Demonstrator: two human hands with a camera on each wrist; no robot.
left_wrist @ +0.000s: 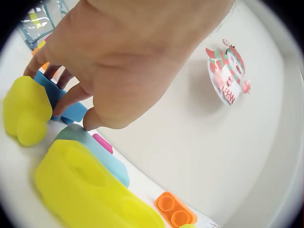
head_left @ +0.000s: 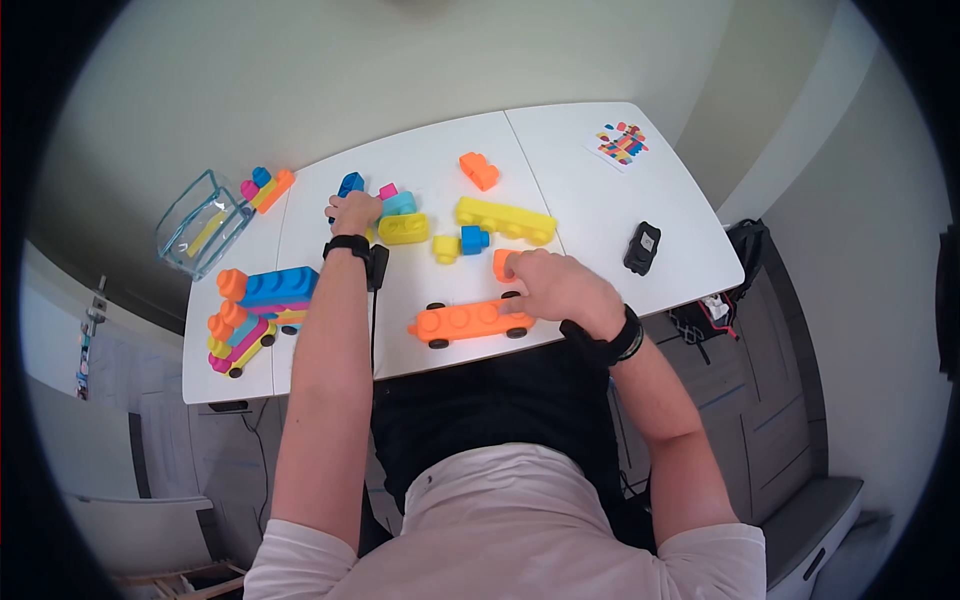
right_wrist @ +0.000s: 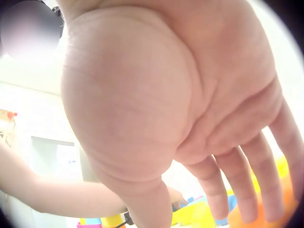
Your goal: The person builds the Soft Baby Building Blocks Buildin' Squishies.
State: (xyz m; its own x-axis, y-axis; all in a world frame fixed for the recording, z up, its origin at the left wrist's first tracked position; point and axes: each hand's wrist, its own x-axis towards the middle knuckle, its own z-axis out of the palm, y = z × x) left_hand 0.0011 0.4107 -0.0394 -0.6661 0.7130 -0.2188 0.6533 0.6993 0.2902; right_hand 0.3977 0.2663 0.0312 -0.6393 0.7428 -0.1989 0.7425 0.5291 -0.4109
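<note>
Orange car (head_left: 460,322) lies at 8 o'clock from your nearer right hand (head_left: 565,290) (fingers loosely extended, no grip), long axis nearly 9-to-3. Your left hand (head_left: 354,212) touches the blue block (left_wrist: 52,96); whether it's grasping, I can't tell.

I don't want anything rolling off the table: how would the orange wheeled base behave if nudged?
The orange wheeled base would probably roll, since black wheels flank it. Its long, low shape suggests little tipping. It also looks stiff, with straight, unbent sides.
</note>
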